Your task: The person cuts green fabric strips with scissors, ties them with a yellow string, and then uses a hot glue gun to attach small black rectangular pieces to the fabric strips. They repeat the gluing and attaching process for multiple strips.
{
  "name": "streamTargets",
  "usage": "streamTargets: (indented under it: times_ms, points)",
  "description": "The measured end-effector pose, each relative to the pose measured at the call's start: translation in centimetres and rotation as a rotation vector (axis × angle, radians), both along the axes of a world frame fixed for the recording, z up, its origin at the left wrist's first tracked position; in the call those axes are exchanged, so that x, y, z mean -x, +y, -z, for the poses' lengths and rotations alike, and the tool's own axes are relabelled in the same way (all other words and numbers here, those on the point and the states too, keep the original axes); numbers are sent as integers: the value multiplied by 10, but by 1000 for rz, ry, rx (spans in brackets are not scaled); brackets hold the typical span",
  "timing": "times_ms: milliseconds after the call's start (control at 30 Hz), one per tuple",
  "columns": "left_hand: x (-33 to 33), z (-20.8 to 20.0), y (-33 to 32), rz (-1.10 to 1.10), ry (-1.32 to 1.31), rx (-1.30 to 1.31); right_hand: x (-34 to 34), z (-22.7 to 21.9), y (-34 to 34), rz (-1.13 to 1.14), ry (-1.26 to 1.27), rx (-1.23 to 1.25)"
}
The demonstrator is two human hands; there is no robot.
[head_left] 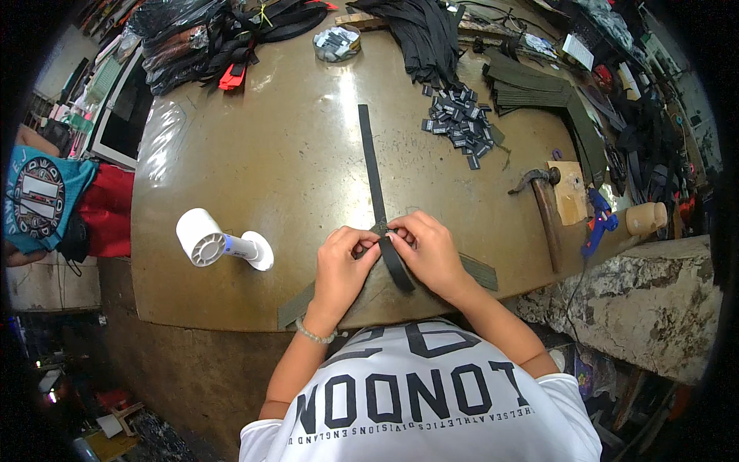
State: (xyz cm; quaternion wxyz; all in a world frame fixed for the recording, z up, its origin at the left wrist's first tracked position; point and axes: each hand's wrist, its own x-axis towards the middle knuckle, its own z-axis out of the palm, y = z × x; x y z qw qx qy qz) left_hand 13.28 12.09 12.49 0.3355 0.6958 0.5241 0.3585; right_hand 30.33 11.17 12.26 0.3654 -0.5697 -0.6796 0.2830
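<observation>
A narrow black webbing strap (370, 162) runs up the table from between my hands, and a short end of it hangs toward me. My left hand (344, 266) is closed, thumb and fingers pinching at the strap's left side. From the right, my right hand (431, 254) pinches the same spot, its fingertips close to the left ones. Beneath my hands lies an olive-green webbing strip (295, 309), its two ends slanting out to either side. Where the pieces meet, my fingers hide the detail.
A white handheld fan (202, 237) lies left. Small dark labels (459, 123) are heaped beyond my right hand, near black straps (423, 38) and olive webbing (531, 85). A hammer (548, 219), blue glue gun (599, 219) and bowl (337, 45) are on the table. Someone (46, 196) is at left.
</observation>
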Motion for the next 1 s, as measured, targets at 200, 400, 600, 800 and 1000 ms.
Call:
streamTargets:
  times_ms: [200, 400, 600, 800, 1000]
  points:
    - [-2, -9, 7, -41, 61, 8, -10, -23, 17, -259, 46, 80]
    - [0, -10, 10, 2, 103, 89, -14, -6, 65, -242, 95, 138]
    - [-2, -9, 4, 8, 77, 43, -8, 1, 73, -151, 8, 232]
    - [-2, -11, -1, 93, 130, -36, -22, -25, 49, -140, -391, -57]
    - [-7, -10, -3, 77, 212, -93, -50, -3, 8, -530, -587, -488]
